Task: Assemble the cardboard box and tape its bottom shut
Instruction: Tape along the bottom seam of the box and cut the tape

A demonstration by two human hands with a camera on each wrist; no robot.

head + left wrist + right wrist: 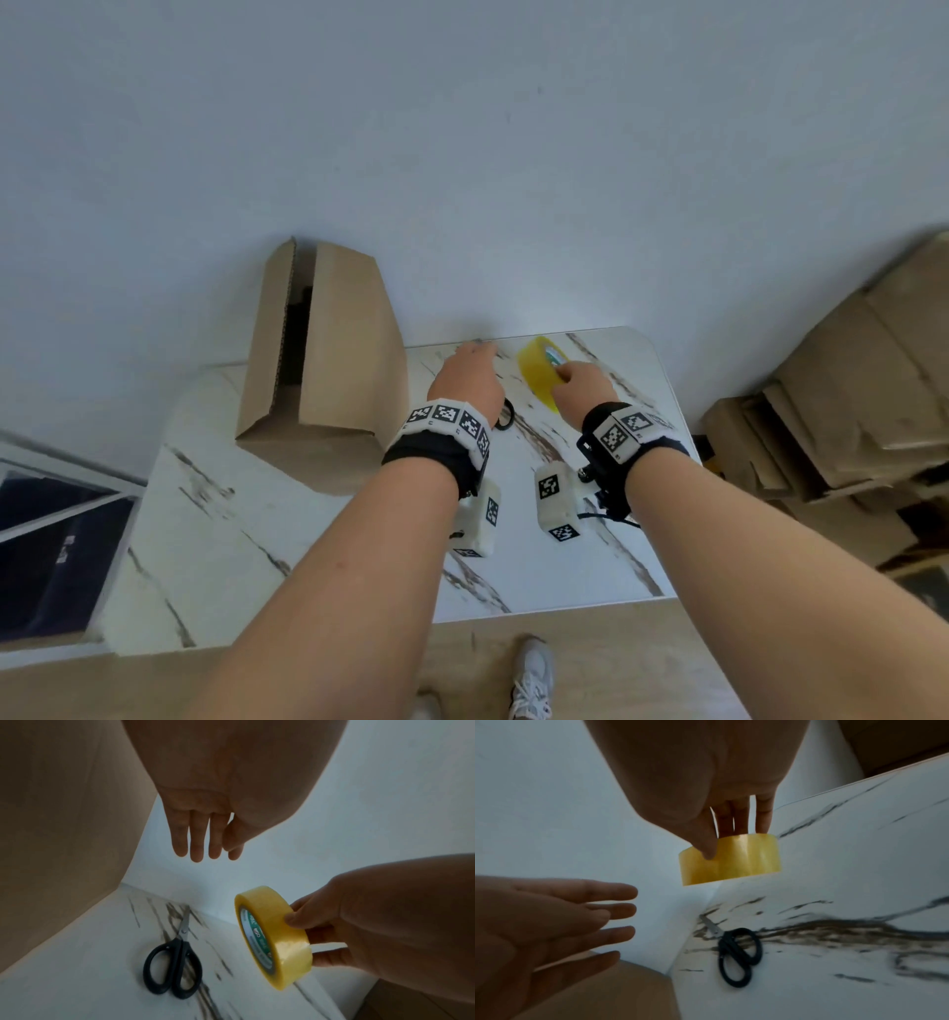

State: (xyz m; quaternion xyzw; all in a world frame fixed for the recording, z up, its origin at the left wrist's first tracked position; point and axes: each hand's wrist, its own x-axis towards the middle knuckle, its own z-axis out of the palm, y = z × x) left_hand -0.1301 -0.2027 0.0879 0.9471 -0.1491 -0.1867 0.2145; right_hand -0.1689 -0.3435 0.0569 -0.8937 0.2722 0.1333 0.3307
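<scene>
Presently the surface (215, 519) is a white marble-pattern top with dark veining, set against a plain pale wall; wood-tone floor shows along its near edge, and a stack of flattened cardboard (847, 390) lies to the right of it; one cardboard box (328, 360) stands erected on the left part of the surface, its two top flaps nearly closed with a dark gap between them; one roll of yellow tape (272, 939) is held clear above the right rear part of the surface; one pair of black-handled scissors (174, 961) lies flat on the surface between the box and the tape, blades closed; the right hand (580, 390) has its grip closed on the tape, thumb on the outer band and fingers on the far side; the left hand (467, 380) is relaxed with straight, slightly spread fingers (618, 910), holding nothing, near the tape and beside the box; two hands in total, one wrist band on each.
</scene>
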